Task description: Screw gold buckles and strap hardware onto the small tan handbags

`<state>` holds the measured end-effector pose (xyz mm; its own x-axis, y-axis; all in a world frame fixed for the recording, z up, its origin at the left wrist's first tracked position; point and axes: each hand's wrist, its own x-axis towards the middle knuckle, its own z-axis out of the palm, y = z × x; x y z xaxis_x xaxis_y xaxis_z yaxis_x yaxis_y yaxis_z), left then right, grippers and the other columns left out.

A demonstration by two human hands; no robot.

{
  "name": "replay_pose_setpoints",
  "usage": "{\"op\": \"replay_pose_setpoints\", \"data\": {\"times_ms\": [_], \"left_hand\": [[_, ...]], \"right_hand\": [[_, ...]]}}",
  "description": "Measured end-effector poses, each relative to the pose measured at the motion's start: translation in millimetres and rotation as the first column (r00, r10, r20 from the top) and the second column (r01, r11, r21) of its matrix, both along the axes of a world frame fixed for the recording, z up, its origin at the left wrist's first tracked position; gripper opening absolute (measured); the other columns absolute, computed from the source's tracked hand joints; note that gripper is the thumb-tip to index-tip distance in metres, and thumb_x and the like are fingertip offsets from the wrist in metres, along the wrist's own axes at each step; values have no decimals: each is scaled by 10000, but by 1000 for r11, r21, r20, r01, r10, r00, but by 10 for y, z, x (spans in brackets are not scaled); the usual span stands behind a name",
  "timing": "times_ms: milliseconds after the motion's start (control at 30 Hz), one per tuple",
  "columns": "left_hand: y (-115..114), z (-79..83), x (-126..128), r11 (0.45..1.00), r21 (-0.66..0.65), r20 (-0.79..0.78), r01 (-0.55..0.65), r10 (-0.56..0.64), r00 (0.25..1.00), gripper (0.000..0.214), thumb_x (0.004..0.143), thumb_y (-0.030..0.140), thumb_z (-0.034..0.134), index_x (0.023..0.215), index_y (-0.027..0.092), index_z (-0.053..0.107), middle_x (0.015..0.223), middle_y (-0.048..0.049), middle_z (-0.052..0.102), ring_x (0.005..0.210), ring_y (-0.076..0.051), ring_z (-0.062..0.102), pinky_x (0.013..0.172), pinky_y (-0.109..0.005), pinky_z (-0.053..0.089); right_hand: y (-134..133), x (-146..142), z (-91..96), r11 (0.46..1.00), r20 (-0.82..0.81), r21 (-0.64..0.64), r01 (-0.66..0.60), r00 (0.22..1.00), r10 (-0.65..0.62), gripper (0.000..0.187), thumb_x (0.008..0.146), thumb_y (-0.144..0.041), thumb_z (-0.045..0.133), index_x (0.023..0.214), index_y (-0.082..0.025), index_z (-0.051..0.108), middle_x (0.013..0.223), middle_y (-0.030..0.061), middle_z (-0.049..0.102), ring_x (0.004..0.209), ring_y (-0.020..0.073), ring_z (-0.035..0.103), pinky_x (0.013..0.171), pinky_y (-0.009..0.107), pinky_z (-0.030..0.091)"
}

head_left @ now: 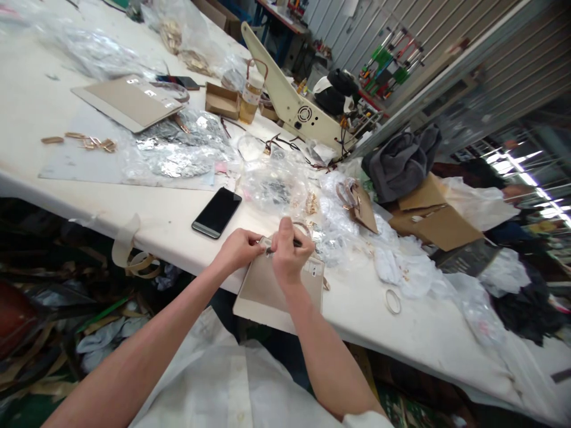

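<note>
Now | beige panel (267, 285) | pale edge (255, 311) twd shirt (241, 380) | long axis unclr

Beige panel (261, 288) on a white bench (423, 330)
The panel has small white patches bearing dark marks; a second panel (122, 102) repeats that pattern. The phone (217, 212) is black with a silvery edge, the metal pieces (108, 145) coppery gold, the bottle (249, 104) amber below and white on top, the machine frame (285, 95) cream with a black ringed vent (304, 113), the cloth (401, 163) charcoal.
</note>
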<state>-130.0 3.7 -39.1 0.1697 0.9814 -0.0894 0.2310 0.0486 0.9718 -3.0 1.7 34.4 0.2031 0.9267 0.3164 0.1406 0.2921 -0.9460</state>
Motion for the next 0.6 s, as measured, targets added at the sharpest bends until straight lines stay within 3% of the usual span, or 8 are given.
{"op": "replay_pose_setpoints", "data": {"times_ms": [200, 467, 600], "left_hand": [[-40, 52, 11, 999, -3, 38, -36, 36, 999, 279, 784, 389, 695, 723, 136, 793, 588, 8, 538, 648, -167, 455, 618, -298, 298], [-26, 51, 3, 1000, -1, -9, -26, 26, 1000, 264, 773, 379, 699, 734, 137, 797, 600, -10, 581, 678, -184, 503, 619, -295, 322], [-34, 79, 2, 1000, 11, -3, -16, 16, 1000, 277, 779, 399, 698, 752, 143, 801, 605, -9, 590, 682, -193, 510, 625, -294, 329]], "right_hand": [[94, 75, 98, 999, -249, 44, -3, 969, 14, 697, 1029, -660, 679, 573, -251, 346, 497, -72, 295, 405, 98, 297, 400, 291, 277], [-14, -15, -78, 998, -122, 49, 28, 992, -21, 666, 1034, -628, 684, 586, -251, 366, 495, -54, 363, 418, 113, 380, 429, 307, 312], [97, 28, -3, 1000, -251, -11, -13, 968, 10, 692, 987, -655, 724, 573, -251, 343, 489, -68, 323, 404, 97, 330, 400, 284, 282]]}}
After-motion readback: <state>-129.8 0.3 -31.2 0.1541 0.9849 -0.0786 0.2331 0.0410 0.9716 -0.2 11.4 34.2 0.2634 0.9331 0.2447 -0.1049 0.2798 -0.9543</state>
